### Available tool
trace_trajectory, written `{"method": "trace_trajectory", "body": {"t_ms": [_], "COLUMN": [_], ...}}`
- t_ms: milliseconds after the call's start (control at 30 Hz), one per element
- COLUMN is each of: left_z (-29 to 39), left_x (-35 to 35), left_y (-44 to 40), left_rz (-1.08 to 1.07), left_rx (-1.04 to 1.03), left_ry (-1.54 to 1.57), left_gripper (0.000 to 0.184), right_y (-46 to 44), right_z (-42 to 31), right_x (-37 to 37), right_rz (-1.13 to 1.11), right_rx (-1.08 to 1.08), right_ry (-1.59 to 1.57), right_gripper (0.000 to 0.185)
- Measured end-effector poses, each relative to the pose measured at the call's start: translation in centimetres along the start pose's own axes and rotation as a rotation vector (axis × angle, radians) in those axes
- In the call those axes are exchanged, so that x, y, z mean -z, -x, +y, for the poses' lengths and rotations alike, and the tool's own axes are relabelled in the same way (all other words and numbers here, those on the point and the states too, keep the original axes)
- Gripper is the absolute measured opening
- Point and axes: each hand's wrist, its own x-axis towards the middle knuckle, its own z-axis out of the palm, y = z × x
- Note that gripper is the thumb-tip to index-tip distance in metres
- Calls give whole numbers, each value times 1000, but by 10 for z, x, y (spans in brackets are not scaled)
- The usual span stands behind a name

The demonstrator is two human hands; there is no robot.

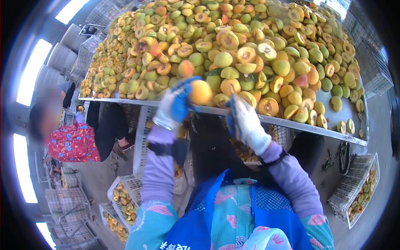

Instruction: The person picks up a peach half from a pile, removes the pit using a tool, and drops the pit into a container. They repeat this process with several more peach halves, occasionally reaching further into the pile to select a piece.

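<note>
A yellow-orange fruit [200, 92] is held in my left hand [177, 102], which wears a white glove with blue on the palm side. My right hand [246, 121], gloved the same way, is closed just right of it, over the metal table's near edge. Something thin and brownish shows at its fingertips, too small to name. Whole and halved green, yellow and orange fruits [246, 55] lie heaped on the table right behind both hands. Many halves show a brown hollow or pit.
The table's metal rim [291, 123] runs across in front of me. A co-worker in a red patterned garment [73, 143] sits at the left. Crates of fruit stand on the floor at lower left [124, 201] and at right [355, 187]. Stacked crates and white tubs [62, 57] are farther back.
</note>
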Motion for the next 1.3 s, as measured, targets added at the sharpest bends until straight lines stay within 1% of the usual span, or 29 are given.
{"method": "trace_trajectory", "body": {"t_ms": [33,67,100,133,167,233,267,300,367,400,433,500,533,567,633,667,733,767,833,867,900,967,1000,1033,1100,1133,1200,1233,1300], "left_z": [-19,-36,-47,-46,-41,-36,-36,-38,-43,-53,-57,-62,-63,-65,-65,-63,-56,-52,-44,-50,-52,-43,-57,-60,-64,-62,-54,-52,-45], "left_x": [-26,-41,-53,-59,-64,-71,-74,-76,-79,-85,-84,-84,-85,-86,-90,-92,-101,-107,-114,-100,-99,-105,-102,-103,-104,-103,-104,-102,-100], "left_y": [8,12,17,22,26,27,27,25,21,18,17,14,12,13,16,19,27,31,38,33,33,33,29,28,27,25,23,25,22], "left_rz": [-24,-79,-8,-49,-86,-98,-104,-111,-214,-137,-139,-77,-8,-6,140,141,110,108,160,64,67,29,80,82,168,167,120,130,6], "left_rx": [-80,-71,-56,63,178,209,227,235,298,243,249,263,284,286,321,326,102,105,-181,-384,-385,13,54,55,-46,-45,-21,-16,37], "left_ry": [-101,20,125,400,676,686,684,686,810,713,711,535,521,524,533,530,441,440,-246,-595,-594,267,399,401,269,268,-73,-73,-166], "left_gripper": [41,48,55,59,62,65,68,68,76,77,77,78,76,76,74,74,68,68,58,48,48,45,44,44,39,39,48,48,44], "right_y": [-16,-27,-31,-13,5,32,36,41,48,50,51,50,48,47,44,42,40,40,38,39,43,49,48,46,44,44,46,47,43], "right_z": [9,22,31,16,0,-22,-15,-12,-5,-6,-5,-4,-4,-1,6,11,17,16,13,8,2,-8,-4,0,8,10,15,22,32], "right_x": [-7,-6,-2,4,9,22,29,28,25,25,24,21,21,22,24,25,28,29,28,26,22,13,14,15,15,15,15,17,26], "right_rz": [65,160,254,-16,-9,-158,-62,-52,142,82,87,51,49,48,97,97,150,152,124,95,93,84,111,110,114,114,66,57,-7], "right_rx": [29,316,595,530,517,-19,55,54,222,258,256,148,124,121,129,126,170,169,224,216,217,99,125,123,154,153,105,98,61], "right_ry": [61,316,578,456,464,312,383,382,694,834,830,902,930,931,875,871,835,833,780,876,878,924,886,888,821,819,733,733,613], "right_gripper": [42,41,41,41,41,41,42,42,41,42,42,42,41,41,42,42,43,43,44,44,44,43,42,42,41,41,41,41,40]}}
